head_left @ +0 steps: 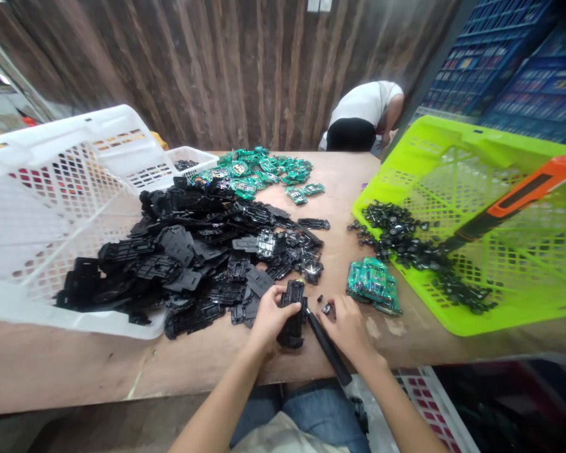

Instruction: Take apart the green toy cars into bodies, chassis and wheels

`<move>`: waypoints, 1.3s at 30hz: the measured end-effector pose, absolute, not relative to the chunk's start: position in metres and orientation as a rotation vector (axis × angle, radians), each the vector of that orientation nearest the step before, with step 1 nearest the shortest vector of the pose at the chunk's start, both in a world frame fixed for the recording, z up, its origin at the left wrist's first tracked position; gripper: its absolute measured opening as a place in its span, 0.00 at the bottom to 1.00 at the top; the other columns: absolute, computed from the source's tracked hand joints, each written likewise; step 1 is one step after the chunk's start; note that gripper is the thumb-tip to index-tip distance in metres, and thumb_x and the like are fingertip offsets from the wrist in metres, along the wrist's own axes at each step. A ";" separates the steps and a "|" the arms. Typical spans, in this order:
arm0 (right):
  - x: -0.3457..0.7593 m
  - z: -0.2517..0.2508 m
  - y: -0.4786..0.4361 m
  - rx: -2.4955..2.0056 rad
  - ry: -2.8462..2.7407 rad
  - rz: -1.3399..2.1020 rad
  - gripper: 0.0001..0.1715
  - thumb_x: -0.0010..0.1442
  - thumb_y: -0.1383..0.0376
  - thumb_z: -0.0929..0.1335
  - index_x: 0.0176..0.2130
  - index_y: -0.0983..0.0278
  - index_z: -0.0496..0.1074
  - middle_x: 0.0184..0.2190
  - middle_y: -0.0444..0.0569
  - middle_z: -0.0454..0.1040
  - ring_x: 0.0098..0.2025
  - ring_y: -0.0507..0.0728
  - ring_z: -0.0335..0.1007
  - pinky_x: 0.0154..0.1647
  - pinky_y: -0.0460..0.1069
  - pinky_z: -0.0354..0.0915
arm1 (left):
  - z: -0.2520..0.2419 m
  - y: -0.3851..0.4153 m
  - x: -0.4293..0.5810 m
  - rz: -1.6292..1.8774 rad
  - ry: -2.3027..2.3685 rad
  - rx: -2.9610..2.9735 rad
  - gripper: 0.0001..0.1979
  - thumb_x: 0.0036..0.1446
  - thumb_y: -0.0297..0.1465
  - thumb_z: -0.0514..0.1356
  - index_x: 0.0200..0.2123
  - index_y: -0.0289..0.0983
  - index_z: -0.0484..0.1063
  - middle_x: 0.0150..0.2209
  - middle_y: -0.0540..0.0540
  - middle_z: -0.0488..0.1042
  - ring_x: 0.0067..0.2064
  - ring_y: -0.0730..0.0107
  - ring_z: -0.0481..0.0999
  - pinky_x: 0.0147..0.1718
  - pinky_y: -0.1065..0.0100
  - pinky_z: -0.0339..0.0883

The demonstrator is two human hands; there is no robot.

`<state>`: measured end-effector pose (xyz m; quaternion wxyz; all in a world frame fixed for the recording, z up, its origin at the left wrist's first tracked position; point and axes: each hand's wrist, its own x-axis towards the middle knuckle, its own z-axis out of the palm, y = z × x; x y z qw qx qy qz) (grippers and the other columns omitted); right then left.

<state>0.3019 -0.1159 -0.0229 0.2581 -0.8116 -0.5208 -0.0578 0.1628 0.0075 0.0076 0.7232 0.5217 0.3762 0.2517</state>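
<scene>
My left hand [271, 319] is closed around a black plastic toy-car base [293, 314] above the front of the table, thumb across its middle. My right hand [348, 324] pinches a small dark part [327, 308] with a pale spot, just right of the base. Between my hands lies a tool with a black handle [329, 349] and a thin metal end pointing at the base; its exact kind is unclear. A tiny black piece [320, 298] rests on the table beside my right fingertips. Close to my right hand lies a stack of green car shells [373, 283].
A heap of black bases [193, 251] spills from a tipped white basket [108, 321] on the left. Green shells [259, 167] pile up behind. On the right, a tipped lime-green basket [453, 324] holds small wheel pieces [396, 229] and an orange-handled tool [523, 195]. A person [365, 113] bends beyond the table.
</scene>
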 end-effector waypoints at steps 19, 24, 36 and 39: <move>0.266 -0.006 -0.126 -1.973 -1.429 -0.222 0.13 0.63 0.64 0.64 0.47 0.63 0.70 0.40 0.52 0.76 0.43 0.59 0.69 0.50 0.56 0.50 | 0.000 -0.035 0.169 0.648 0.791 1.626 0.07 0.45 0.23 0.58 0.31 0.36 0.71 0.31 0.47 0.74 0.35 0.65 0.72 0.34 0.69 0.64; 0.265 -0.005 -0.121 -1.972 -1.299 -0.132 0.11 0.61 0.67 0.64 0.44 0.63 0.70 0.39 0.52 0.76 0.43 0.59 0.69 0.49 0.56 0.52 | 0.004 -0.034 0.172 0.670 0.752 1.650 0.05 0.47 0.25 0.59 0.31 0.36 0.72 0.30 0.47 0.75 0.33 0.65 0.72 0.32 0.69 0.63; 0.282 0.031 -0.094 -1.722 -1.069 0.757 0.24 0.47 0.73 0.66 0.46 0.61 0.69 0.42 0.46 0.76 0.45 0.57 0.71 0.46 0.51 0.66 | 0.020 -0.007 0.158 0.497 0.664 1.441 0.15 0.41 0.31 0.68 0.25 0.36 0.62 0.22 0.55 0.65 0.24 0.76 0.64 0.22 0.76 0.55; 0.303 0.039 -0.078 -1.798 -1.200 0.693 0.20 0.51 0.69 0.67 0.46 0.61 0.70 0.40 0.45 0.77 0.40 0.55 0.73 0.41 0.48 0.67 | 0.015 -0.004 0.155 0.523 0.730 1.343 0.13 0.38 0.28 0.67 0.25 0.36 0.64 0.23 0.54 0.68 0.26 0.75 0.67 0.25 0.76 0.59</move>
